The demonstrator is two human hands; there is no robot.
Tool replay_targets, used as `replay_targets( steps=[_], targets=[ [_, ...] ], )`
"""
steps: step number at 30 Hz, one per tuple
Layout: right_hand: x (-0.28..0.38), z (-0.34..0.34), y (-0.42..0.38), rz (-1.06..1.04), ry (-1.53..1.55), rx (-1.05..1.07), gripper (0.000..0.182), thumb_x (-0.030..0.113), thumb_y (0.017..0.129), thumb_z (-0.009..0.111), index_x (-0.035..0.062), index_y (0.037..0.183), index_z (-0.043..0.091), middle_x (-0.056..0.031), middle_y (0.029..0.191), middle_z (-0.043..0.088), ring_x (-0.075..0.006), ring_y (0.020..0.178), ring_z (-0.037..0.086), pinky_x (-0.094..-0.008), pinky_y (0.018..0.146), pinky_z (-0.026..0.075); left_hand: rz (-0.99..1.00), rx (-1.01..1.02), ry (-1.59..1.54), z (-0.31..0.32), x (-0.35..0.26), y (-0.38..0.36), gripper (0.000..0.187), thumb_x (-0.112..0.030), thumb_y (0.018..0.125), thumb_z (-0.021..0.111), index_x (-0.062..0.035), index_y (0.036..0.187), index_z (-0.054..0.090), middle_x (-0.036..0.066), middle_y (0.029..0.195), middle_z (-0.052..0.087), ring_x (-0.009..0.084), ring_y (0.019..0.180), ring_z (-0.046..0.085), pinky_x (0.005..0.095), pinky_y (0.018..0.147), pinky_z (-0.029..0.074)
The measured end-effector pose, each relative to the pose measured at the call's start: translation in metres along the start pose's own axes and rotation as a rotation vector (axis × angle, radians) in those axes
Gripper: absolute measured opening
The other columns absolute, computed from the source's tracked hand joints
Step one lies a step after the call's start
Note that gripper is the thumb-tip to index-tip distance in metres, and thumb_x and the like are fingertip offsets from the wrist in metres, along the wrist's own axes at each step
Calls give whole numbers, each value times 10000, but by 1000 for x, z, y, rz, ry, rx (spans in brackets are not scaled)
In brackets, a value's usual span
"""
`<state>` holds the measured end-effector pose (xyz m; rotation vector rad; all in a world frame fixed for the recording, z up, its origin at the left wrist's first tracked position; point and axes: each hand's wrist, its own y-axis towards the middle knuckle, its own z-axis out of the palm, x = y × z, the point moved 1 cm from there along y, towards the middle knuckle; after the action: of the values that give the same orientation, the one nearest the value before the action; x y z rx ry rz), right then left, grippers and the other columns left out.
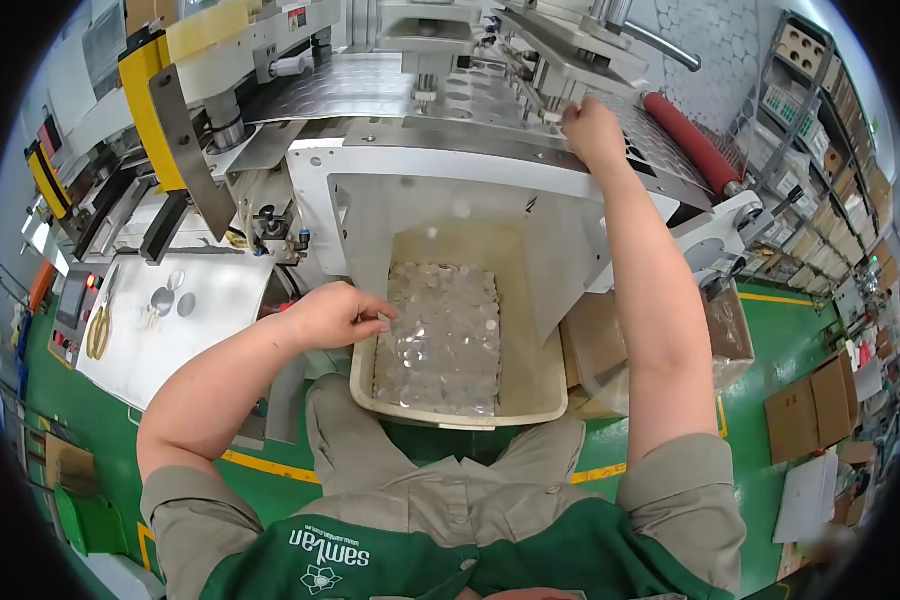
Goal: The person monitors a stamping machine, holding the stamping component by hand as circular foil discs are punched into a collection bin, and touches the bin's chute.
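Observation:
My left hand (332, 316) hovers over the left rim of a cream plastic bin (532, 370), its fingers loosely bent and the fingertips slightly apart. I make out nothing held in it. Inside the bin lies a heap of small clear round discs (440, 335). My right hand (596, 133) reaches up onto the machine bed, beside a press head (570, 70). Its fingers are bent together at the metal parts there, and what they hold, if anything, is hidden. Near it a sheet with round holes (660, 140) runs toward a red roller (692, 145).
The white machine frame (450, 160) stands above the bin. On the left, a white table (195, 330) carries yellow-handled scissors (99, 330) and a few loose discs (162, 300). Cardboard boxes (815, 405) and loaded shelves (820, 110) are at the right.

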<state>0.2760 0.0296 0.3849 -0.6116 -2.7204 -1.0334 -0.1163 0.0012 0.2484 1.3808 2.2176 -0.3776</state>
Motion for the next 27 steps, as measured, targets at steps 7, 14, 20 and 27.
replay_targets(
  steps=[7, 14, 20, 27],
  targets=[
    [-1, -1, -1, -25, 30, -77, 396, 273, 886, 480, 90, 1208, 621, -208, 1008, 684, -389, 954, 651, -458, 903, 482, -44, 26, 3, -1, -1, 0, 266, -235, 873, 649, -135, 1117, 685, 113, 871, 707, 259, 760, 673, 366, 718, 526],
    [-2, -1, 0, -44, 57, -127, 405, 249, 898, 458, 95, 1250, 584, -230, 965, 685, -381, 944, 655, -471, 881, 480, -56, 41, 6, 0, 0, 0, 271, -228, 872, 647, -130, 1123, 682, 123, 848, 699, 265, 744, 662, 363, 704, 517],
    [0, -1, 0, -12, 57, -89, 405, 253, 892, 456, 106, 1239, 605, -196, 1027, 684, -379, 969, 647, -460, 890, 481, -45, 35, 22, 1, 2, 0, 267, -218, 862, 652, -123, 1110, 686, 113, 823, 696, 255, 728, 658, 359, 698, 517],
    [1, -3, -1, -9, 33, -91, 368, 253, 874, 475, 98, 1159, 649, -208, 1009, 683, -389, 972, 642, -466, 873, 491, -95, 76, 10, -2, -3, 1, 266, -203, 861, 670, -101, 1105, 693, 99, 940, 717, 232, 781, 667, 332, 718, 520]
  ],
)
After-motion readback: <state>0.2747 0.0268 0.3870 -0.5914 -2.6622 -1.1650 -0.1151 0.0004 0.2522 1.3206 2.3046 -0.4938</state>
